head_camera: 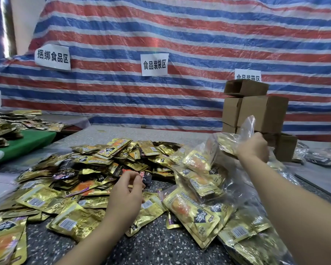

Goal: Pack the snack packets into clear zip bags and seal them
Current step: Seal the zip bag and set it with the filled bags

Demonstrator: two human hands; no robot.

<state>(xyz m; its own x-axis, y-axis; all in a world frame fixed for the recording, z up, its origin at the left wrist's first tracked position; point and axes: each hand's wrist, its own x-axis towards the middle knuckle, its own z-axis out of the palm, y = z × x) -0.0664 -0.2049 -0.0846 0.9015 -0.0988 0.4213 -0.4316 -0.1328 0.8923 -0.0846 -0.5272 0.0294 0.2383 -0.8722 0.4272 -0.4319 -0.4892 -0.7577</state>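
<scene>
Here, crinkly clear zip bag, glossy gold packets

I see my right hand at two o'clock gripping the mouth of a clear zip bag holding gold snack packets. My left hand hovers, fingers curled, over the packet pile at nine o'clock.

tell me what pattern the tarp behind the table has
The tarp has red, white and blue horizontal stripes, shown best in the head view.

A makeshift food-packing workshop: striped tarpaulin, paper zone signs, stacked cartons.
</scene>
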